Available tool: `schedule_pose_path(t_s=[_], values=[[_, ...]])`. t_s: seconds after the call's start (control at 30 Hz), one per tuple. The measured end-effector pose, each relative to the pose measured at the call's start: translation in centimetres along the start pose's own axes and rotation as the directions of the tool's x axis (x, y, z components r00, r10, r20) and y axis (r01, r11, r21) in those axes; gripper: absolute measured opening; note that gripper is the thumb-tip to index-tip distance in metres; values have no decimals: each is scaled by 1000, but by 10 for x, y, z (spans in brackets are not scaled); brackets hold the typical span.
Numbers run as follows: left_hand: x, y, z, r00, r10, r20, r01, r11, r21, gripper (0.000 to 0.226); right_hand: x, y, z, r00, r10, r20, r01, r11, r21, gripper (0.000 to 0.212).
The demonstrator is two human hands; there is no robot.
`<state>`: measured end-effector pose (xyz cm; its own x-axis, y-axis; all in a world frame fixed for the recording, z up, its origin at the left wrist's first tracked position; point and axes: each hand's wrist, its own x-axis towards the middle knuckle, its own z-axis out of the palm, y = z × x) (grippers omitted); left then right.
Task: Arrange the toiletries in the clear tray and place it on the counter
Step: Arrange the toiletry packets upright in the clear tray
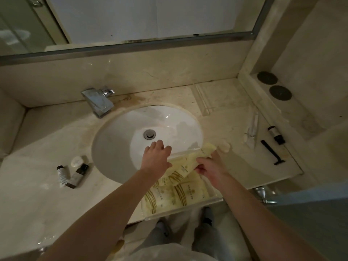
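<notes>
Nearest, a clear tray (180,210) with straight see-through walls sits at the front edge of the marble bench (37,185), partly over the rim of the sink (120,132). It is filled with flat pale yellow packets (188,193), soft and printed with gold stripes. The left hand (156,157) rests on the tray's far left corner, fingers curled loosely over the wall. The right hand (209,166) is just beside it at the far right, fingers pinched closed on one yellow packet (190,162) that lies across the tray's far end. Left of the sink lie two small dark-capped bottles (71,176) and a round white soap (76,161). Farther right lie a black razor (272,152), a small dark bottle (276,135) and a clear-wrapped toothbrush (252,129). Beyond the white oval sink stands a square chrome tap (98,101).
</notes>
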<state>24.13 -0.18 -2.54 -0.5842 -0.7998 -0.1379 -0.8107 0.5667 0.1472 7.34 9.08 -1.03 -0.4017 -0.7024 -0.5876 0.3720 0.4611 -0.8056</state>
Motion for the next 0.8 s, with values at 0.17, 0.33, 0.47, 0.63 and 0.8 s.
schedule_pose_path(t_s=[0.17, 0.33, 0.47, 0.63, 0.8], values=[[-9, -14, 3, 979, -203, 26, 204, 961, -188, 36, -3, 11, 10, 981, 187, 56, -193, 975, 109, 15], [-4, -18, 5, 920, -362, 150, 384, 908, -169, 56, -8, 17, 13, 950, 278, 141, -297, 945, 139, 13], [-1, -17, 10, 924, -353, 145, 370, 923, -109, 62, -12, 22, 16, 944, 292, 155, -317, 932, 177, 12], [-4, -24, 14, 934, -325, 152, 347, 925, -157, 56, -16, 30, 18, 966, 248, 65, -233, 955, -181, 17], [-9, -34, 11, 929, -318, 187, 355, 909, -217, 57, -13, 28, 16, 987, -8, -158, -111, 676, -729, 49]])
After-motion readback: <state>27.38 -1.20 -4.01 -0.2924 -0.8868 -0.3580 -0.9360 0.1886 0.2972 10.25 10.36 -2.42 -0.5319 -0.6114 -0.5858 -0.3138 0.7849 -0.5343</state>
